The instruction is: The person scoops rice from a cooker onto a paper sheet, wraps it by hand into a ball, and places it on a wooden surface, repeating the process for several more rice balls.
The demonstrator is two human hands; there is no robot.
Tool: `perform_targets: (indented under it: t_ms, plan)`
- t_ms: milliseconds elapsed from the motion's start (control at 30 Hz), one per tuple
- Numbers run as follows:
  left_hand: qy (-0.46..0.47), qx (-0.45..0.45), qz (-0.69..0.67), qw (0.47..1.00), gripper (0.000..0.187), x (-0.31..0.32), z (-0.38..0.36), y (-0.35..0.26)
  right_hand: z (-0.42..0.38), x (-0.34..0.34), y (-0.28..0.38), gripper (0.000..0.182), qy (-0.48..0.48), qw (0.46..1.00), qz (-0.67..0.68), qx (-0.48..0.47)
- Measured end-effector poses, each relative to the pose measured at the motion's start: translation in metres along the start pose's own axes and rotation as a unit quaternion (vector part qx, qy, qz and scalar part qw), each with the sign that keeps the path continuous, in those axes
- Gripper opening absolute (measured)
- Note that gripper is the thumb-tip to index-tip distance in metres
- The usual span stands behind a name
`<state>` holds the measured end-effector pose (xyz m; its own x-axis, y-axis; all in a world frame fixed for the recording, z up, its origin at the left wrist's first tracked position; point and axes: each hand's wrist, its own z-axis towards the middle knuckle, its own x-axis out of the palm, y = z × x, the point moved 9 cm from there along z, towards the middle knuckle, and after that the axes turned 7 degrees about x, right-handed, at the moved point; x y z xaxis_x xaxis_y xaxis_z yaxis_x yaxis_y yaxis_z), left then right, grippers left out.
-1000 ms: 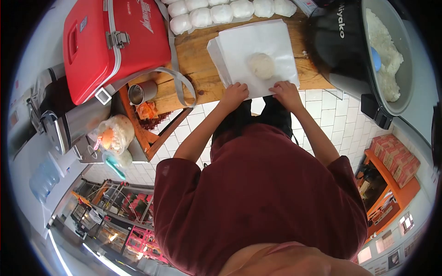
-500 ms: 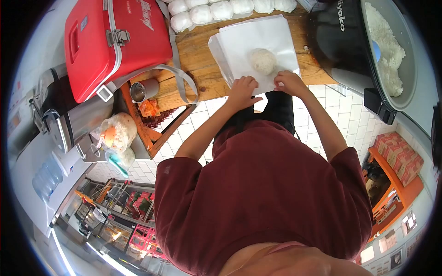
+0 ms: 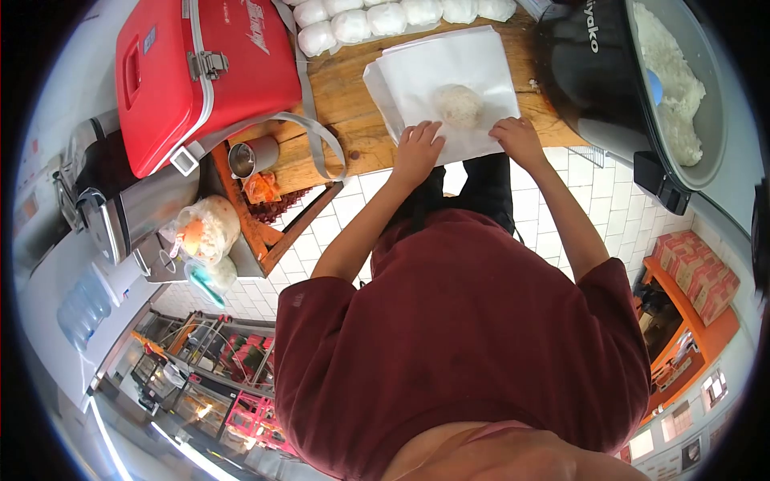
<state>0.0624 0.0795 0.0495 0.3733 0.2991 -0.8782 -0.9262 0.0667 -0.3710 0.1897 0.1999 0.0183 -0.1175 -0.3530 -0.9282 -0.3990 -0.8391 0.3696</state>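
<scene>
A rounded mound of white rice sits on the near half of a stack of white wrapping paper, which lies on the wooden table. At the near left edge of the top sheet, my left hand has its fingers bent over the paper. My right hand grips the near right edge, fingers curled and thumb toward the sheet. The rice lies between and just beyond both hands, touched by neither. Where thumbs and paper meet is partly hidden.
Several white wrapped bundles line the table's far side. A large black rice cooker full of rice stands open at right. A red cooler box with a grey strap and a metal cup are at left.
My hands have moved apart along the paper's near edge, the left slightly leftward and the right slightly rightward. The rice mound has stayed in place.
</scene>
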Motion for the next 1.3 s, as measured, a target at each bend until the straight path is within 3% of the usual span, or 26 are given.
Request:
perform_targets:
  t_ms: [67, 100, 167, 233, 300, 367, 433, 500, 533, 600, 633, 667, 700, 733, 767, 800, 900, 967, 1100, 1133, 1167, 1200, 1267, 1300]
  plan:
    - [0.097, 0.073, 0.006, 0.993, 0.018, 0.025, -0.019, 0.002, -0.007, 0.011, -0.013, 0.024, 0.047, 0.999, 0.010, 0.023]
    - [0.095, 0.073, 0.007, 0.993, 0.018, 0.022, -0.018, 0.005, -0.004, 0.013, -0.014, 0.023, 0.090, 0.995, 0.020, 0.048]
    - [0.191, 0.007, -0.114, 0.975, 0.018, 0.033, -0.027, 0.014, -0.003, 0.008, -0.010, 0.021, 0.125, 0.989, 0.048, 0.067]
    - [0.165, 0.024, -0.098, 0.981, 0.018, 0.022, -0.033, 0.013, -0.005, 0.004, -0.005, 0.019, 0.162, 0.980, 0.076, 0.084]
    - [0.137, 0.040, -0.078, 0.987, 0.017, 0.012, -0.036, 0.014, -0.003, -0.013, 0.017, 0.016, 0.084, 0.994, 0.062, -0.041]
    - [0.234, 0.017, -0.041, 0.971, 0.018, 0.027, -0.048, 0.020, -0.004, 0.012, 0.003, 0.015, 0.136, 0.988, 0.065, -0.032]
    - [0.231, 0.000, -0.038, 0.972, 0.019, 0.026, -0.051, 0.024, 0.000, 0.020, 0.001, 0.016, 0.187, 0.980, 0.066, -0.023]
    - [0.233, -0.022, -0.040, 0.971, 0.020, 0.024, -0.056, 0.023, -0.001, 0.019, -0.010, 0.015, 0.218, 0.974, 0.040, 0.055]
    - [0.217, -0.028, -0.003, 0.976, 0.019, 0.014, -0.052, 0.022, 0.003, 0.010, -0.003, 0.015, 0.221, 0.973, 0.042, 0.054]
    - [0.197, -0.033, 0.035, 0.979, 0.019, 0.000, -0.040, 0.016, 0.013, -0.002, -0.010, 0.016, 0.247, 0.952, 0.101, 0.148]
    - [0.091, -0.041, 0.033, 0.994, 0.019, -0.020, -0.031, 0.006, 0.021, -0.003, -0.014, 0.015, 0.178, 0.962, 0.176, 0.108]
    - [-0.015, -0.048, 0.030, 0.998, 0.019, -0.036, -0.025, -0.002, 0.024, 0.007, -0.028, 0.015, 0.179, 0.962, 0.175, 0.107]
    - [0.106, -0.034, -0.122, 0.986, 0.017, 0.007, -0.030, -0.011, 0.031, 0.007, -0.033, 0.015, 0.188, 0.958, 0.179, 0.121]
    - [0.224, -0.019, -0.269, 0.937, 0.016, 0.041, -0.033, -0.033, 0.036, 0.009, -0.039, 0.015, 0.197, 0.954, 0.183, 0.136]
    - [0.149, 0.147, -0.207, 0.956, 0.015, 0.034, -0.024, -0.068, 0.041, 0.013, -0.042, 0.011, 0.180, 0.947, 0.237, 0.124]
    - [0.068, 0.309, -0.135, 0.939, 0.014, 0.020, -0.021, -0.103, 0.044, 0.019, -0.048, 0.011, 0.180, 0.946, 0.238, 0.124]
    - [0.108, 0.360, -0.036, 0.926, 0.021, 0.073, -0.010, -0.084, 0.065, 0.025, -0.053, 0.012, 0.198, 0.947, 0.242, 0.073]
    - [0.089, 0.375, -0.007, 0.923, 0.024, 0.078, 0.000, -0.059, 0.069, 0.043, -0.058, 0.013, 0.294, 0.939, 0.150, 0.092]
    - [0.084, 0.403, 0.030, 0.911, 0.034, 0.084, 0.002, -0.040, 0.106, 0.046, -0.057, 0.018, 0.280, 0.948, 0.043, 0.142]
    - [0.084, 0.407, 0.019, 0.909, 0.037, 0.084, 0.004, -0.037, 0.132, 0.021, -0.049, 0.018, 0.088, 0.990, 0.044, 0.099]
    - [0.086, 0.407, 0.022, 0.909, 0.037, 0.085, 0.005, -0.034, 0.144, -0.008, -0.040, 0.018, -0.108, 0.992, 0.045, 0.053]
    - [0.117, 0.392, 0.000, 0.913, 0.041, 0.089, 0.006, -0.033, 0.158, -0.006, -0.040, 0.018, -0.110, 0.991, 0.047, 0.052]
    - [0.152, 0.373, -0.024, 0.915, 0.046, 0.095, 0.006, -0.031, 0.182, 0.012, -0.048, 0.024, 0.024, 0.993, -0.002, 0.114]
    - [0.170, 0.372, -0.017, 0.912, 0.048, 0.099, 0.004, -0.030, 0.189, 0.001, -0.044, 0.024, 0.028, 0.993, 0.002, 0.114]
